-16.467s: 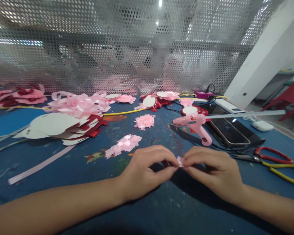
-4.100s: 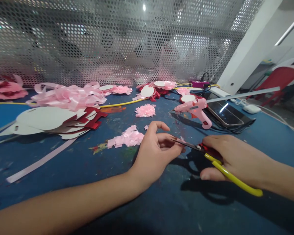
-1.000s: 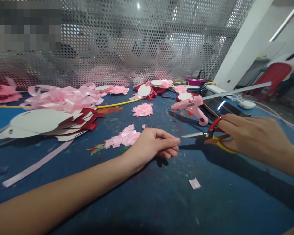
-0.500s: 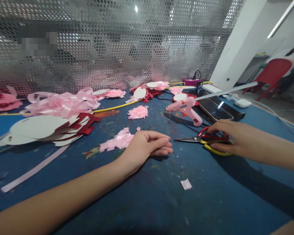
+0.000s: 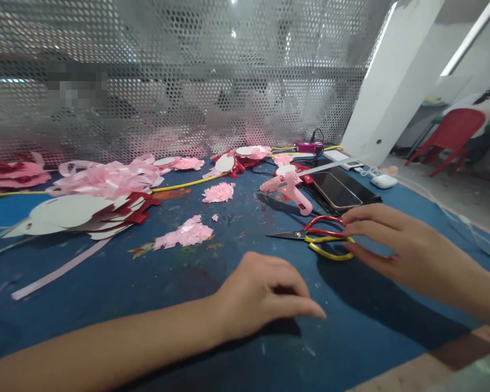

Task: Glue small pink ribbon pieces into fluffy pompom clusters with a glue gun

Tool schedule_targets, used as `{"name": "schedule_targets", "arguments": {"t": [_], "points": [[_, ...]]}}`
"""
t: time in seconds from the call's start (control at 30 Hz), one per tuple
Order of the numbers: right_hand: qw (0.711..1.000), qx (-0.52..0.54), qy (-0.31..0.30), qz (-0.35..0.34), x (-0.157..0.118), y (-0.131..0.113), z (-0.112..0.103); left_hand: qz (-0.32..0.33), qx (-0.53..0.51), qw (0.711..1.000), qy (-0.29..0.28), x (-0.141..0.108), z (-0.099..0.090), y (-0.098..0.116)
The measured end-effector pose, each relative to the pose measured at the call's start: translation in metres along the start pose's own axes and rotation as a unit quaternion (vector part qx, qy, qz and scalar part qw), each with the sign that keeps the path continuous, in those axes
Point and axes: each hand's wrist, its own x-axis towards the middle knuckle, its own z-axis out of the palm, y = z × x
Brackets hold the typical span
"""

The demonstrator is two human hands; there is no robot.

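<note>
My left hand [image 5: 265, 291] is low over the near table, its fingers curled and the thumb stretched to the right against the bent index finger. What lies under those fingers is hidden. My right hand [image 5: 400, 247] is open at the handle end of the scissors [image 5: 330, 235], fingertips apart and just by the loops. The scissors have one red and one yellow handle and lie with blades pointing left. Behind them a pink glue gun [image 5: 289, 191] rests with a long glue stick in its back. Left of it are a fluffy pink rosette [image 5: 218, 192] and a pile of cut pink ribbon pieces [image 5: 184, 233].
White and dark red card shapes [image 5: 73, 212] are stacked at left, before tangled pink ribbon [image 5: 114, 177]. A phone [image 5: 337, 188] and white earbud case [image 5: 384, 181] lie at right. A yellow cable [image 5: 188, 185] crosses the back, near a perforated metal screen [image 5: 212, 81].
My right hand has loosened from the scissors and drawn back right. The left hand has come nearer and turned palm down; the small pink ribbon square there is now out of sight.
</note>
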Motion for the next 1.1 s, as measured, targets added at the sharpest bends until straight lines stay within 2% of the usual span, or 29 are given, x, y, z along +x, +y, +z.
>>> {"name": "schedule_targets", "arguments": {"t": [0.07,0.1,0.2,0.27,0.3,0.37,0.4,0.47,0.53,0.6,0.63,0.7,0.77,0.8,0.83,0.87,0.93,1.0,1.03,1.1], "points": [[0.999,-0.011,-0.011,-0.032,-0.003,-0.002,-0.005,0.110,0.053,0.989,-0.088,0.006,0.019,0.011],[0.999,-0.019,-0.013,-0.047,-0.004,-0.004,-0.006,0.159,0.080,0.979,-0.103,0.010,0.029,0.016],[0.997,-0.030,0.016,-0.071,0.001,-0.011,-0.004,0.302,0.137,0.936,-0.117,0.025,0.062,0.028],[0.996,-0.013,0.042,-0.082,0.010,-0.017,0.001,0.417,0.186,0.882,-0.118,0.035,0.080,0.035],[0.994,-0.005,0.054,-0.090,0.015,-0.020,0.004,0.443,0.217,0.861,-0.125,0.038,0.087,0.038],[0.991,0.006,0.070,-0.114,0.027,-0.025,0.010,0.465,0.232,0.842,-0.142,0.039,0.092,0.043],[0.989,0.007,0.075,-0.125,0.033,-0.028,0.013,0.459,0.230,0.844,-0.152,0.035,0.090,0.044],[0.987,0.010,0.072,-0.140,0.043,-0.034,0.018,0.414,0.215,0.871,-0.153,0.023,0.080,0.043],[0.989,0.019,0.051,-0.140,0.051,-0.040,0.024,0.296,0.244,0.918,-0.098,0.004,0.060,0.038],[0.990,0.039,0.022,-0.136,0.057,-0.046,0.030,0.242,0.258,0.935,-0.018,-0.015,0.036,0.027],[0.989,0.056,0.007,-0.139,0.059,-0.049,0.033,0.258,0.260,0.929,0.054,-0.023,0.024,0.020],[0.984,0.100,-0.013,-0.149,0.062,-0.053,0.039,0.329,0.275,0.878,0.213,-0.034,0.002,0.006],[0.977,0.150,-0.031,-0.149,0.063,-0.058,0.044,0.332,0.311,0.820,0.348,-0.039,-0.015,-0.005],[0.973,0.174,-0.043,-0.142,0.062,-0.060,0.046,0.323,0.327,0.800,0.385,-0.039,-0.021,-0.009],[0.970,0.196,-0.056,-0.135,0.061,-0.062,0.048,0.306,0.339,0.796,0.397,-0.039,-0.025,-0.011],[0.965,0.215,-0.069,-0.131,0.059,-0.063,0.049,0.287,0.342,0.807,0.386,-0.037,-0.028,-0.012],[0.955,0.255,-0.080,-0.130,0.054,-0.066,0.049,0.241,0.310,0.871,0.296,-0.034,-0.029,-0.009],[0.942,0.302,-0.079,-0.127,0.048,-0.067,0.048,0.190,0.224,0.936,0.192,-0.031,-0.027,-0.003],[0.933,0.329,-0.084,-0.122,0.046,-0.067,0.047,0.162,0.182,0.955,0.167,-0.030,-0.026,0.001],[0.914,0.378,-0.105,-0.105,0.042,-0.067,0.045,0.095,0.118,0.976,0.159,-0.029,-0.022,0.008]]}}
